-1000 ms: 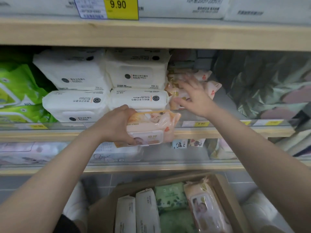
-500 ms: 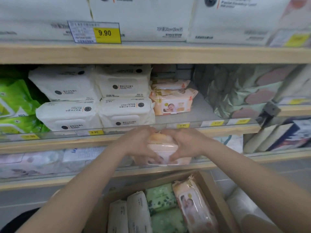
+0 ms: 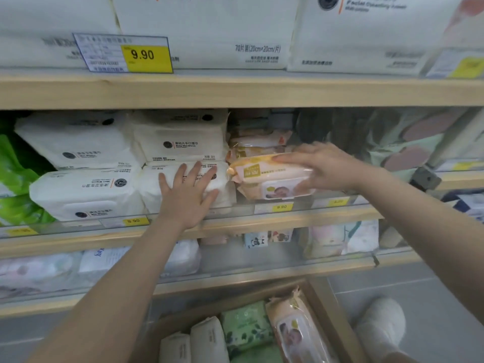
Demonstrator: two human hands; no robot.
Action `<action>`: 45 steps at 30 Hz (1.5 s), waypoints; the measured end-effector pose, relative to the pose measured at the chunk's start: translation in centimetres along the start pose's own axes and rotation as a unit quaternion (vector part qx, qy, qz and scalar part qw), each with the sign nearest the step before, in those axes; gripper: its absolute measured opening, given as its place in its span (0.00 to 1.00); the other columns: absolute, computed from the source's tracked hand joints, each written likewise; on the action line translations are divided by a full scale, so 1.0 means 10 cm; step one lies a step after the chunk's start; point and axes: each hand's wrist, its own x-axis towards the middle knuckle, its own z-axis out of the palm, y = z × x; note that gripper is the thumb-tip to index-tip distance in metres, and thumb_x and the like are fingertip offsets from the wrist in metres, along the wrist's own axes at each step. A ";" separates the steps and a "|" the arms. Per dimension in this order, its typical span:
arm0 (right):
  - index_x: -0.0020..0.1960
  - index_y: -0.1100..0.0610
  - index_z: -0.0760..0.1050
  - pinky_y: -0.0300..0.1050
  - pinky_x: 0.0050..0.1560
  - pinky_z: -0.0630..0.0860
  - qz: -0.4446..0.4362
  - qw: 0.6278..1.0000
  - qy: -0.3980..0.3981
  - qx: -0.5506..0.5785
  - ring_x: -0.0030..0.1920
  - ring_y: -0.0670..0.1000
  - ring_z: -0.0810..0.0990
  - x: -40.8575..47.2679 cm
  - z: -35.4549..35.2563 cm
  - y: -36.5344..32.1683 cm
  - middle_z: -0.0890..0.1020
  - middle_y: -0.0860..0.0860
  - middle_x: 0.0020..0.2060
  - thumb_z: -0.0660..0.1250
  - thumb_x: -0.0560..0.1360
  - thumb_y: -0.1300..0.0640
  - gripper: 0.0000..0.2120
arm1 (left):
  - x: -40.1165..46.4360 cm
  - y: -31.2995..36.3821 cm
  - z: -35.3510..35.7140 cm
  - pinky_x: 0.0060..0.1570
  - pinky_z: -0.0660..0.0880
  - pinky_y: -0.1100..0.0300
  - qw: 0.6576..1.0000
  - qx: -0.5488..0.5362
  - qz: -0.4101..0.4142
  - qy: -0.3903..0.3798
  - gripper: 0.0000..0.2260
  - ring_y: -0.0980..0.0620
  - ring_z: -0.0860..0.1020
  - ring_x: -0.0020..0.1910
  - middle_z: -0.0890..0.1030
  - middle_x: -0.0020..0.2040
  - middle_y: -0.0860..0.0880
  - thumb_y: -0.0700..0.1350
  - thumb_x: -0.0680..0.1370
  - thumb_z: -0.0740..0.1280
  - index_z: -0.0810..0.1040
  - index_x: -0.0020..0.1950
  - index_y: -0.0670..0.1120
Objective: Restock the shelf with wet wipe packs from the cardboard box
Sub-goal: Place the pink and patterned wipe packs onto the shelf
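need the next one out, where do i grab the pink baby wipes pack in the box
Grip the pink pack across its narrow width near the upper end, coming from above. It stands on edge against the right wall of the box, green pack beside it, so only the top is free.

Two bare forearms reach up and forward into frame. Left arm enters from 7 o'clock, runs toward centre; left hand (image 3: 188,195) flat, palm forward, fingers straight and spread, pointing toward 12 o'clock, thumb out toward 2 o'clock. Right arm enters from 4 o'clock, angled toward 10 o'clock; right hand (image 3: 321,166) palm down, fingers extended toward 9 o'clock, thumb curled underneath, slightly motion-blurred.
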 end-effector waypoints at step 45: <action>0.70 0.55 0.68 0.43 0.60 0.72 0.286 0.764 0.161 0.556 0.61 0.51 0.75 0.72 0.96 0.37 0.71 0.55 0.65 0.66 0.74 0.56 0.25 | 1.10 1.04 0.08 0.70 0.54 0.47 0.994 0.021 0.085 -0.063 0.57 0.42 0.56 0.72 0.55 0.75 0.46 0.82 0.57 0.53 0.49 0.77 0.50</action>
